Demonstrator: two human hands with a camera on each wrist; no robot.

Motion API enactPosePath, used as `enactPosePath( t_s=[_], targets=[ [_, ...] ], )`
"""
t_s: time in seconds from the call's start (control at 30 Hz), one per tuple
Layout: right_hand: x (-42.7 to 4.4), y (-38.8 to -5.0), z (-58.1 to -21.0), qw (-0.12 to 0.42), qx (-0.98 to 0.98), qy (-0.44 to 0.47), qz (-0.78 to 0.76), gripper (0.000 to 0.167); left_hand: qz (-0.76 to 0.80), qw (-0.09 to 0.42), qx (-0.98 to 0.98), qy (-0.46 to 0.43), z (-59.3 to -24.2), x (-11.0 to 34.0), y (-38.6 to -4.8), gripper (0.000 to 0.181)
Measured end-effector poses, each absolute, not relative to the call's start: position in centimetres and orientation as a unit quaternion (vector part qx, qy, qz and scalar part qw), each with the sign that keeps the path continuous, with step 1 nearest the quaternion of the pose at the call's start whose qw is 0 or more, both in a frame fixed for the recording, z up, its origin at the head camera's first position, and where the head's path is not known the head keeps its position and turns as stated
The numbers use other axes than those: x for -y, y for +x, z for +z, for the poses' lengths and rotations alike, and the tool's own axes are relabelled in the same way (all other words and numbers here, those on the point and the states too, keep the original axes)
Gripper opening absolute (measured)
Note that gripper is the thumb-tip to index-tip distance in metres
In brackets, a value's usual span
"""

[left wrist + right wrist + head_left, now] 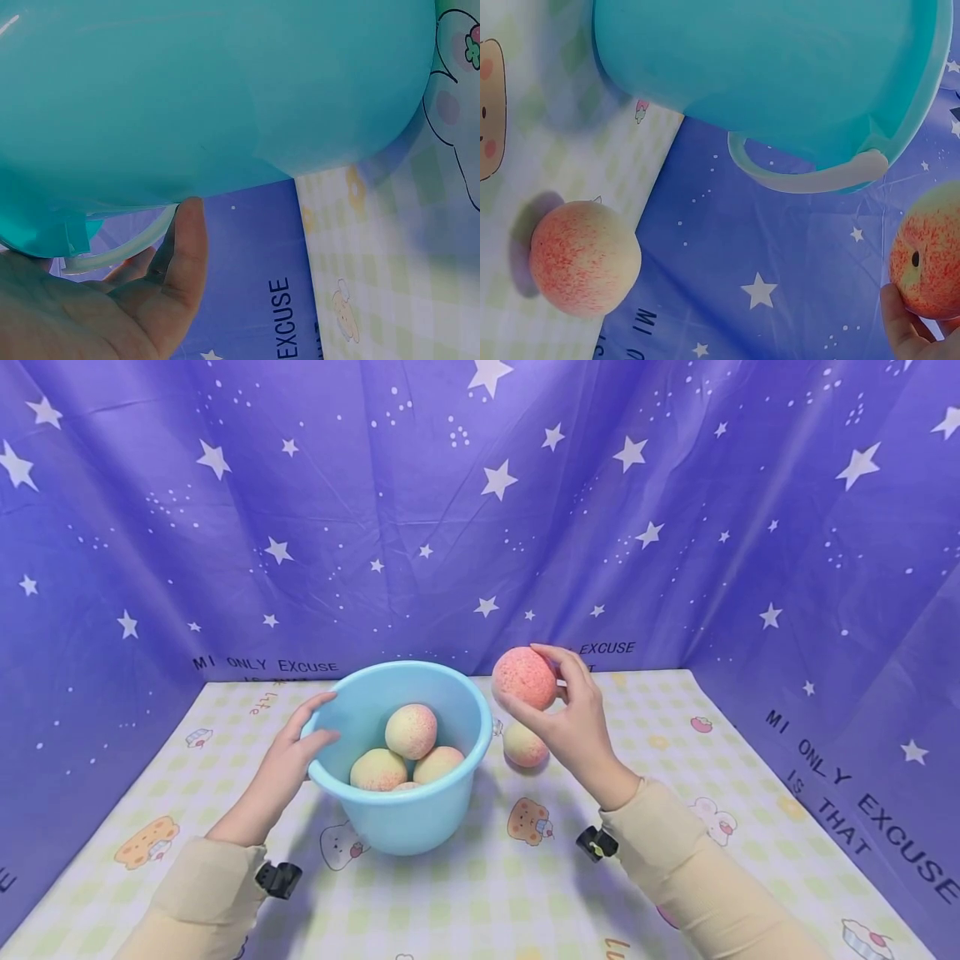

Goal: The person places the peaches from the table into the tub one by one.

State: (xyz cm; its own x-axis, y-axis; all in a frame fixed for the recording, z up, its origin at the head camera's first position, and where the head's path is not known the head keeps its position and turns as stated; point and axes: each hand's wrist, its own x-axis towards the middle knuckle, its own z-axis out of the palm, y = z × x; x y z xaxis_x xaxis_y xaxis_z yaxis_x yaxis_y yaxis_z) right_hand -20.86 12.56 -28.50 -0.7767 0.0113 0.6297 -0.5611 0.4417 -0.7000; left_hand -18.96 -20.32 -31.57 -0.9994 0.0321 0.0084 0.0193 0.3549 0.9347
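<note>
A light blue bucket [412, 822] stands upright on the table, with several yellow-and-pink peaches [411, 732] inside it. My left hand [281, 764] grips the bucket's left rim, thumb and fingers over the edge. In the left wrist view, the fingers [187, 255] lie against the bucket's outer wall by its pale handle. To the right of the bucket, my right hand [577, 727] holds a reddish peach [523, 677] between thumb and fingers, above the table. Below that hand another peach [525, 747] rests on the cloth, apart from the bucket.
A checked tablecloth [615, 893] with cartoon prints covers the table. Purple curtains [420, 510] with white stars hang behind and along both sides. On the bucket's far side, its white handle [802, 180] hangs down. Each wrist wears a small black device [597, 843].
</note>
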Motion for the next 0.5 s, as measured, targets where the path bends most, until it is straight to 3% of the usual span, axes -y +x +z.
enactPosePath(
  t_s=[0.5],
  targets=[
    [-12.08, -21.02, -27.8, 0.278, 0.811, 0.199, 0.474, 0.064, 0.567, 0.005, -0.824, 0.016, -31.53, 20.31, -18.93, 0.065]
  ],
)
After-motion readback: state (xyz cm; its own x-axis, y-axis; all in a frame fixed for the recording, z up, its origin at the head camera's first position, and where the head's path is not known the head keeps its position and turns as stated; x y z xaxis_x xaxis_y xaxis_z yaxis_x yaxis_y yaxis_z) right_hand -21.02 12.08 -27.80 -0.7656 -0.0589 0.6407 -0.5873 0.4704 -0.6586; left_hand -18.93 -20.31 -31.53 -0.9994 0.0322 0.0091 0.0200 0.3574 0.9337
